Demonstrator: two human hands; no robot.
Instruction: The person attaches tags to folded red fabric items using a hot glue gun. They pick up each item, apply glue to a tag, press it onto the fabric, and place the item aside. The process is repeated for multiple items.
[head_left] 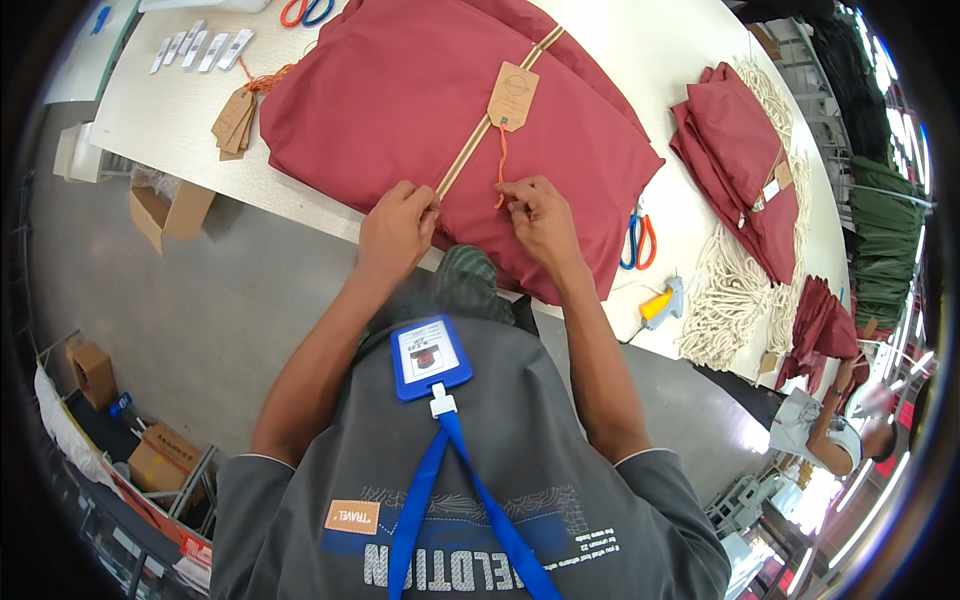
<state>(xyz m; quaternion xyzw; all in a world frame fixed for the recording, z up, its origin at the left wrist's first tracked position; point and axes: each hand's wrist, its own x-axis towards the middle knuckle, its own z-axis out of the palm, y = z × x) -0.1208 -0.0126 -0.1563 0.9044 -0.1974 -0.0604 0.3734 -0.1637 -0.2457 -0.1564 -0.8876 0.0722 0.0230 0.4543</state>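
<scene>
A large folded maroon fabric piece [380, 90] lies in front of me, with a gold strip [463, 160] running diagonally across it. A brown cardboard hang tag [513, 97] rests on the strip, and an orange string [502, 160] hangs from the tag toward me. My right hand [543, 222] is closed, its fingertips pinching the string's lower end. At the near end of the gold strip, my left hand [398, 228] is closed with fingers pressed together against the fabric. Whether those fingers grip the strip or the cloth is hidden.
More brown tags [235, 120] lie at the left beside several small white pieces [200, 48]. Scissors [638, 240] and a yellow-grey glue gun [660, 303] sit at right, near white rope [722, 300] and another maroon bundle [740, 160]. A co-worker [825, 430] is at far right.
</scene>
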